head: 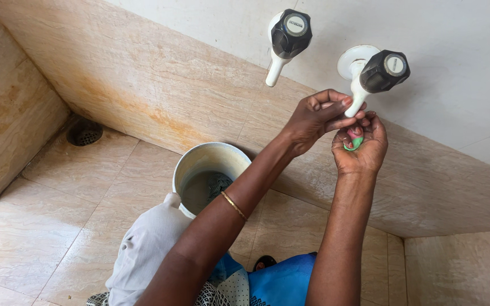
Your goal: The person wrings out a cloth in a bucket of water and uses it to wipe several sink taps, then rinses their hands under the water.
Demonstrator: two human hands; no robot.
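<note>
We see a tiled floor (58, 226) and wall (160, 85), with a drain (84, 133) in the corner. A white bucket (199, 156) of murky water stands by the wall, under our left arm. Two white taps with black knobs stick out of the wall: one tap (286, 42) untouched, the right tap (370, 73) beside it. Our left hand (316, 116) pinches the right tap's spout tip. Our right hand (361, 148), just below and touching the left, cups a small green scrubber (354, 143) under the spout, fingers curled round it.
</note>
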